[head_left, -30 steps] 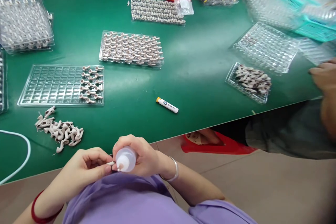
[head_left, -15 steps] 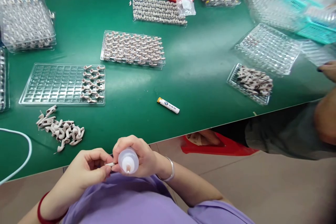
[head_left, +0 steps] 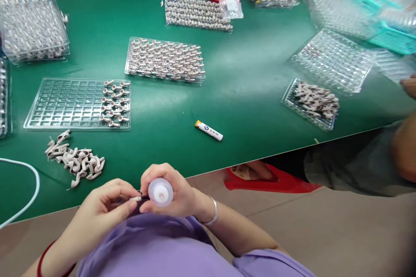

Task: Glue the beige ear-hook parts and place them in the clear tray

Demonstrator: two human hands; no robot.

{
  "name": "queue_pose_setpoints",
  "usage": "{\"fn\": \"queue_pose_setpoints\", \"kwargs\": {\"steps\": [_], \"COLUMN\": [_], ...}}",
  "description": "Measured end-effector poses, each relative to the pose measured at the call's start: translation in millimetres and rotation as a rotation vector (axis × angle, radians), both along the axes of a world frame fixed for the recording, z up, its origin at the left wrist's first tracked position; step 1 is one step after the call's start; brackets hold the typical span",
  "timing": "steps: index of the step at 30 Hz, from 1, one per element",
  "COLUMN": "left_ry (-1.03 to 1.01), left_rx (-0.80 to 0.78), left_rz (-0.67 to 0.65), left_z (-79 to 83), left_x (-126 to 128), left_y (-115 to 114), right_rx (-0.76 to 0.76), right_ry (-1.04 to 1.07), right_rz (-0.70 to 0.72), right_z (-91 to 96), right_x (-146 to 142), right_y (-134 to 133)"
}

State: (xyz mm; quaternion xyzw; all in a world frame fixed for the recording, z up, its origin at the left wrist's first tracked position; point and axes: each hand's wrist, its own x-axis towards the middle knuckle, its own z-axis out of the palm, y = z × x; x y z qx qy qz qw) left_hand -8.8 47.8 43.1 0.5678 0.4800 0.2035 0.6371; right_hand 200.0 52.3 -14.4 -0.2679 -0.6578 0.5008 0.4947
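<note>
My left hand (head_left: pixel 105 207) is closed in a pinch on a small pale earbud shell (head_left: pixel 135 198), mostly hidden by the thumb and finger. My right hand (head_left: pixel 180 188) wraps round a translucent squeeze bottle (head_left: pixel 161 192) with a white top, seen nearly end-on. Something dark shows between the shell and the bottle. Both hands are close together at the table's near edge, above my lap. Left of them lies a loose pile of similar earbud shells (head_left: pixel 81 162). Behind it, a clear compartment tray (head_left: pixel 63 101) holds earbud shells in its right-hand columns.
A full clear tray (head_left: pixel 165 60) stands mid-table. A white tube marked BMW (head_left: pixel 209 130) lies nearby. At right are a small tray of loose shells (head_left: pixel 315 101) and stacked clear trays (head_left: pixel 334 60). A cable (head_left: pixel 30 173) curves at left. Another person's leg (head_left: pixel 351 160) is at right.
My left hand has shifted slightly up, still pinching the earbud shell. The bottle in my right hand has tilted more upright and moved slightly right, with a wider gap to the shell.
</note>
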Motion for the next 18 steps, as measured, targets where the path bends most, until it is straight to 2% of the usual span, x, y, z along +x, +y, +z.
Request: {"fn": "queue_pose_setpoints", "kwargs": {"steps": [5, 7, 8, 10, 13, 18], "left_ry": [0.428, 0.537, 0.572, 0.615, 0.627, 0.571], "left_rx": [0.959, 1.213, 1.291, 1.371, 1.375, 1.323], "left_rz": [0.122, 0.119, 0.112, 0.097, 0.111, 0.178], "left_z": [-13.0, -21.4, -25.3, -31.7, -38.0, -43.4], "left_x": [-16, -18, -18, -18, -18, -20], "left_y": [-4, -5, -5, -5, -5, -8], "right_rx": [-0.168, -0.163, -0.131, -0.034, 0.144, 0.344], "right_ry": [-0.256, -0.293, -0.295, -0.303, -0.33, -0.383], "right_rz": [-0.069, -0.097, -0.13, -0.212, -0.311, -0.333], "right_z": [12.9, 12.0, 10.5, 6.9, 3.3, 0.7], "right_x": [10, 10, 10, 9, 9, 12], "right_y": [-7, -13, -15, -19, -21, -20]}}
